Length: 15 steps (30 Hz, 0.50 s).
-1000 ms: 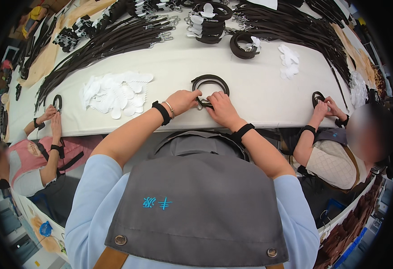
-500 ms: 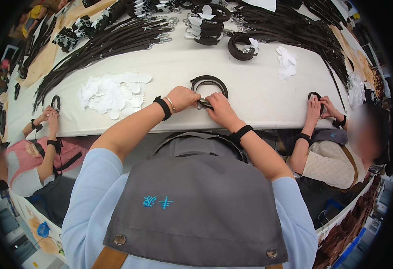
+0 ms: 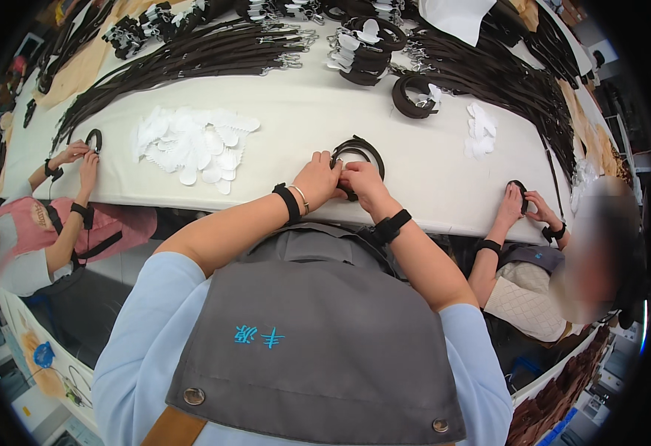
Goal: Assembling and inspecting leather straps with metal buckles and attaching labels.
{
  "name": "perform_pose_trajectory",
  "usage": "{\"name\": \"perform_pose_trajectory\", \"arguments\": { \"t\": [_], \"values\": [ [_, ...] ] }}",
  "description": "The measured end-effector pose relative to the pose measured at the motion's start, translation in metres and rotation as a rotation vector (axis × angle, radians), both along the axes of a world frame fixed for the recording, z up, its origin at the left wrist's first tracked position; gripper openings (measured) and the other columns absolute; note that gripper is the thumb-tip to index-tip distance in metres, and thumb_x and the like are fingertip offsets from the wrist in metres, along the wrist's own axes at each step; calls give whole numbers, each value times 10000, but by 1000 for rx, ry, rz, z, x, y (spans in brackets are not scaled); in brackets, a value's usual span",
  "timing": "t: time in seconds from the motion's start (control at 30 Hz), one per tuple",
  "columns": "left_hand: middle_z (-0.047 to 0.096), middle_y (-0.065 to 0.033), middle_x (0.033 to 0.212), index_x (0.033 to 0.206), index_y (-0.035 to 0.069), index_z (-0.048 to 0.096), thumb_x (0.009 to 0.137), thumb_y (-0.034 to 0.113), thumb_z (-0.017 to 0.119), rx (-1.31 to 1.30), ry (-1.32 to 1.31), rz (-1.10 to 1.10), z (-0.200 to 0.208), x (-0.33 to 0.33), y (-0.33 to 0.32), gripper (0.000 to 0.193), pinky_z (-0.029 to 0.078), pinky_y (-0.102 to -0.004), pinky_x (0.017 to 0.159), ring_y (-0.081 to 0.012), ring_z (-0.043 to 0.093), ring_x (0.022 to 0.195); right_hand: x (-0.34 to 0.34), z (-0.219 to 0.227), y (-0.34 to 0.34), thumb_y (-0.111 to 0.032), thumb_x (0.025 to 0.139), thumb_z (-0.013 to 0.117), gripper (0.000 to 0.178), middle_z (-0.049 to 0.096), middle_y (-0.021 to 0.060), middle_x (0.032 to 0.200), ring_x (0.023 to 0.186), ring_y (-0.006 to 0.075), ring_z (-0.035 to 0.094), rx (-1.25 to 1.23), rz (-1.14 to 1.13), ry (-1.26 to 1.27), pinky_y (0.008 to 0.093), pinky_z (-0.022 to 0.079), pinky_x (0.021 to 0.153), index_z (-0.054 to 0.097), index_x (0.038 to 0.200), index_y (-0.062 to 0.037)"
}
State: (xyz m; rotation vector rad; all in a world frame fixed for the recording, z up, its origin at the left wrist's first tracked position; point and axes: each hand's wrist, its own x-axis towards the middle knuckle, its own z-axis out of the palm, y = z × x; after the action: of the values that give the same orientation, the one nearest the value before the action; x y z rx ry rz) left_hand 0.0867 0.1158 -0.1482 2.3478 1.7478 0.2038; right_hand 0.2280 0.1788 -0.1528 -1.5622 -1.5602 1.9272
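A dark brown strap [image 3: 372,149] is wound into a ring of several turns, standing over the near edge of the table in front of me. My left hand [image 3: 316,181] grips the left side of the coil, its fingers bent. Close beside it, my right hand [image 3: 367,185] pinches the coil's near side with thumb and fingertips. Both hands nearly meet, and they cover the strap's end and whatever the fingertips touch there. To their left, a loose pile of white scallop-edged tags [image 3: 195,145] lies on the table.
Beyond lie long dark straps [image 3: 192,63] with metal clips, more straps [image 3: 500,97], a stack of tagged coils [image 3: 366,52] and a single coil [image 3: 415,97]. A smaller white tag pile [image 3: 481,130] is at right. Co-workers handle coils on both sides: one at left [image 3: 80,160], another at right [image 3: 522,208].
The view has shifted slightly. My hands have drawn closer together over the coil, and the metal clip visible between them before is now hidden. The right-hand co-worker's hands have moved apart somewhat.
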Motion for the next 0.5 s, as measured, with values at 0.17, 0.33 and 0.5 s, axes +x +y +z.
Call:
{"name": "perform_pose_trajectory", "arguments": {
  "t": [0.17, 0.33, 0.5],
  "values": [
    [537, -190, 1045, 1224, -23, 554, 749, 450, 716, -2, 63, -137, 3, -24, 17, 689, 453, -359, 883, -321, 500, 993, 13, 24, 13, 32, 946, 429, 522, 555, 297, 1180, 1074, 303, 606, -397, -235, 396, 305, 538, 857, 205, 1407, 129],
    [542, -148, 1059, 1158, 2, 607, 761, 436, 706, -13, 115, -464, 5, -35, 49, 596, 456, -346, 896, -293, 500, 1010, 27, 4, 24, -40, 803, 661, 505, 575, 190, 1142, 969, 314, 612, 880, 337, -207, 353, 528, 779, 505, 1283, -41],
    [536, -132, 1114, 1130, 44, 636, 755, 384, 721, -25, 108, -588, 10, -44, 59, 513, 457, -341, 915, -283, 502, 1013, 17, 27, 23, -142, 726, 741, 392, 611, 154, 927, 977, 328, 549, 1416, 470, -531, 383, 514, 734, 595, 1078, -51]
  ]
}}
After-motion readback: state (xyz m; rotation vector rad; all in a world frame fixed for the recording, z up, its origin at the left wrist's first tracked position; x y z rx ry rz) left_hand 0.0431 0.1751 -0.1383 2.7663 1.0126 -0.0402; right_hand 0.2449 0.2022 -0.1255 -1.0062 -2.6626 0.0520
